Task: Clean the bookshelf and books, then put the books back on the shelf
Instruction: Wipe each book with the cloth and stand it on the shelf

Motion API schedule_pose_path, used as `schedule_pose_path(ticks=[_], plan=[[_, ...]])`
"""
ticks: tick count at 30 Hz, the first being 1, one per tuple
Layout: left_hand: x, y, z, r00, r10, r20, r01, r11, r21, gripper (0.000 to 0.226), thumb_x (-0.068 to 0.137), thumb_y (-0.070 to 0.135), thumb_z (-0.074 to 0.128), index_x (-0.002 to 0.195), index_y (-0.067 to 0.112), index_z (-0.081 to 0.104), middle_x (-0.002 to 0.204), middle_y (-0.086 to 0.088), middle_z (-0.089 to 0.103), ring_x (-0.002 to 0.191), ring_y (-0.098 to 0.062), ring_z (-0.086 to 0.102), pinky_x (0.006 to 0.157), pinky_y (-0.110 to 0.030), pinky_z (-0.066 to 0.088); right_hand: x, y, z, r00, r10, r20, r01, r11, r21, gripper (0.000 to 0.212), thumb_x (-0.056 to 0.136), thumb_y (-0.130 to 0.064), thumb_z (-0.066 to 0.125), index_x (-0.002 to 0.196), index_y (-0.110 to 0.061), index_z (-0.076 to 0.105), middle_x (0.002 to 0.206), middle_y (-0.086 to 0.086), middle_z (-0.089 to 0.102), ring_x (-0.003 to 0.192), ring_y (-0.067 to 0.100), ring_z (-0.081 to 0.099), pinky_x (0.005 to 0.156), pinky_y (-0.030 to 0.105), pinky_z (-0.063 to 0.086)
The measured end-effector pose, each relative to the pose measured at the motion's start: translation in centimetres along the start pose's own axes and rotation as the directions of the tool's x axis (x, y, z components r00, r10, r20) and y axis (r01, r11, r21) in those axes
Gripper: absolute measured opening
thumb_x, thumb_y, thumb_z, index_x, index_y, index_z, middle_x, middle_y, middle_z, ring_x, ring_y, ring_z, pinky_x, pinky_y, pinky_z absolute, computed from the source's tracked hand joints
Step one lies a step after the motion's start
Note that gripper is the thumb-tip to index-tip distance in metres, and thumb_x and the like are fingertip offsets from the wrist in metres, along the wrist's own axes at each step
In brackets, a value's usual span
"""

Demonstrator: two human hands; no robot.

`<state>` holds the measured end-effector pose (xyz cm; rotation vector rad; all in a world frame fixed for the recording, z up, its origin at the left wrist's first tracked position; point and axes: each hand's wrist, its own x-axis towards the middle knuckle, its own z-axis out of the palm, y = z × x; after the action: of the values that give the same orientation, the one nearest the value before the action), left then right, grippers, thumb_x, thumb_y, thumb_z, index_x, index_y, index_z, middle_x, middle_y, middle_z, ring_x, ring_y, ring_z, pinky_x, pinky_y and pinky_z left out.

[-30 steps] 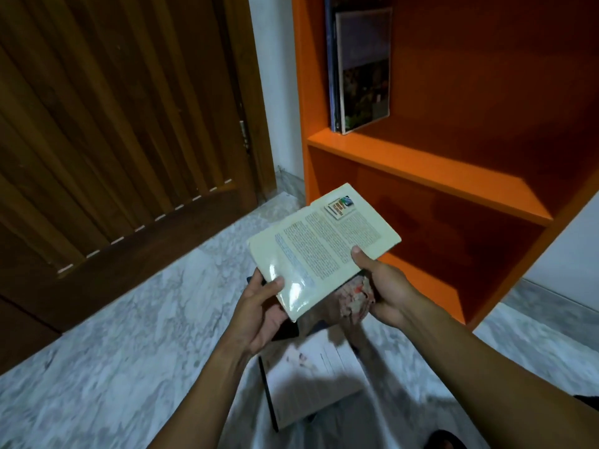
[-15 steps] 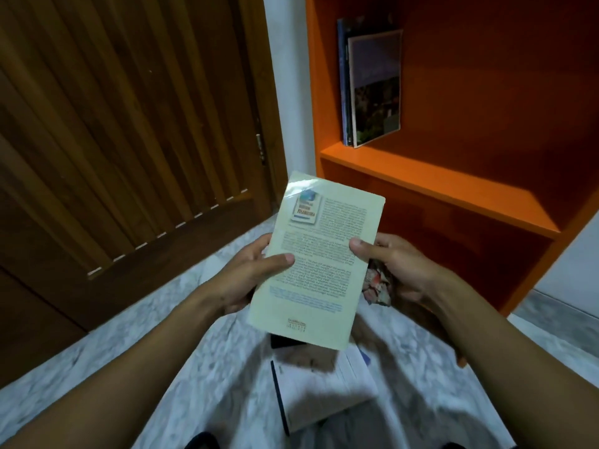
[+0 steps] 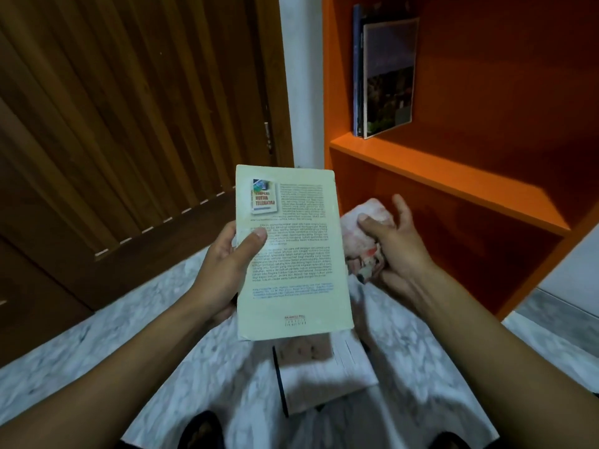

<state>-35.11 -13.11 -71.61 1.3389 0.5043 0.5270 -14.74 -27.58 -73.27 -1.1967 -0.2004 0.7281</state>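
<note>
Paperback (image 3: 291, 251) held upright-ish in front of the person, back cover facing them, above the marble floor (image 3: 97, 345). Left hand (image 3: 223, 270) grips its left edge, thumb on the cover, fingers behind. Right hand (image 3: 392, 251) just beside the book's right edge, bunching a pinkish cloth (image 3: 363, 234) under the thumb, outer fingers loosely splayed.

Risks: one-hand hold at a single edge, so wiping pressure from the cloth could twist the book or bend the cover; a slip would drop it onto the other book (image 3: 321, 377) lying on the floor below. Cloth held loosely, could slide out.

Orange bookshelf (image 3: 453, 176) to the right: upper compartment has a few books (image 3: 385, 79) leaning at its left wall; lower compartment shows nothing inside from here.
</note>
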Motion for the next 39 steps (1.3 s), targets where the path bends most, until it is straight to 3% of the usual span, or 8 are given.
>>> schedule_pose_path(ticks=[4,8,11,14,28,32,36,39], plan=[[-0.3,-0.3,-0.1,0.999,-0.029,0.036,0.029,0.999,0.014,0.041,0.095,0.027,0.054,0.136,0.024,0.049,0.127,-0.006,0.069,0.110,-0.032,0.069,0.088,-0.056,0.056,0.1,-2.3,-0.2,0.982,0.185,-0.033,-0.164,0.927,0.338,0.029,0.097,-0.014,0.060,0.122,0.000,0.059,0.101,0.021,0.074,0.076,0.029,0.076,0.056,0.037,0.059],[-0.8,-0.8,1.1,0.996,-0.015,0.084,0.012,0.999,0.041,0.036,0.095,0.022,0.053,0.131,0.022,0.052,0.119,-0.003,0.073,0.103,-0.028,0.072,0.077,-0.043,0.062,-0.6,-3.8,1.8,0.935,-0.344,-0.092,0.348,0.937,0.038,0.028,0.101,-0.030,0.054,0.125,-0.017,0.057,0.084,0.010,0.071,0.066,0.017,0.069,0.056,0.028,0.054],[-0.9,-1.5,2.5,0.997,-0.028,0.066,0.026,0.999,0.025,0.038,0.094,0.024,0.055,0.132,0.021,0.052,0.121,-0.005,0.072,0.105,-0.029,0.072,0.084,-0.049,0.060,-0.2,-1.0,2.7,0.790,-0.543,0.283,0.596,0.576,-0.559,0.047,0.098,-0.058,0.042,0.138,-0.035,0.049,0.132,-0.003,0.061,0.123,0.020,0.058,0.102,0.043,0.047],[-0.2,-1.7,3.1,0.999,-0.034,-0.001,0.034,0.998,-0.047,0.033,0.097,0.020,0.054,0.130,0.016,0.054,0.117,-0.008,0.073,0.102,-0.030,0.072,0.082,-0.046,0.061,-0.6,2.6,2.7,0.699,-0.504,0.508,0.671,0.215,-0.709,0.053,0.099,-0.062,0.026,0.149,-0.047,0.032,0.163,-0.022,0.009,0.153,0.007,-0.007,0.123,0.050,-0.006],[2.3,-0.7,-2.6,0.953,-0.044,-0.301,0.023,0.997,-0.071,0.031,0.102,0.026,0.052,0.132,0.019,0.054,0.123,-0.005,0.070,0.109,-0.028,0.070,0.094,-0.059,0.053,-4.6,8.4,0.3,0.597,-0.267,0.756,0.788,0.370,-0.491,0.027,0.103,-0.021,0.050,0.127,-0.027,0.062,0.135,-0.022,0.058,0.135,0.000,0.044,0.113,0.028,0.035],[1.9,-0.9,-2.7,0.951,-0.036,-0.307,0.037,0.999,-0.001,0.030,0.103,0.031,0.051,0.128,0.016,0.054,0.118,-0.006,0.072,0.104,-0.027,0.072,0.093,-0.059,0.054,-5.3,5.4,1.8,0.827,-0.240,0.508,0.476,0.780,-0.407,0.030,0.098,-0.036,0.046,0.115,-0.019,0.063,0.082,-0.013,0.072,0.066,0.002,0.065,0.054,0.016,0.050],[0.8,-1.6,-1.0,0.973,-0.074,-0.220,0.072,0.997,-0.016,0.031,0.103,0.034,0.048,0.130,0.020,0.055,0.115,-0.005,0.074,0.100,-0.028,0.073,0.090,-0.058,0.056,-2.4,1.7,3.1,0.951,-0.308,0.031,0.308,0.937,-0.165,0.037,0.104,-0.040,0.043,0.134,-0.025,0.056,0.128,0.002,0.066,0.115,0.017,0.065,0.095,0.037,0.054],[0.2,-2.0,0.6,0.987,-0.100,-0.129,0.102,0.995,0.006,0.031,0.103,0.037,0.048,0.129,0.021,0.055,0.115,-0.005,0.074,0.102,-0.029,0.073,0.092,-0.059,0.055,-1.3,0.1,5.3,0.894,-0.447,0.026,0.432,0.846,-0.313,0.029,0.103,-0.046,0.040,0.129,-0.042,0.052,0.131,-0.007,0.059,0.116,0.010,0.059,0.095,0.029,0.049]])
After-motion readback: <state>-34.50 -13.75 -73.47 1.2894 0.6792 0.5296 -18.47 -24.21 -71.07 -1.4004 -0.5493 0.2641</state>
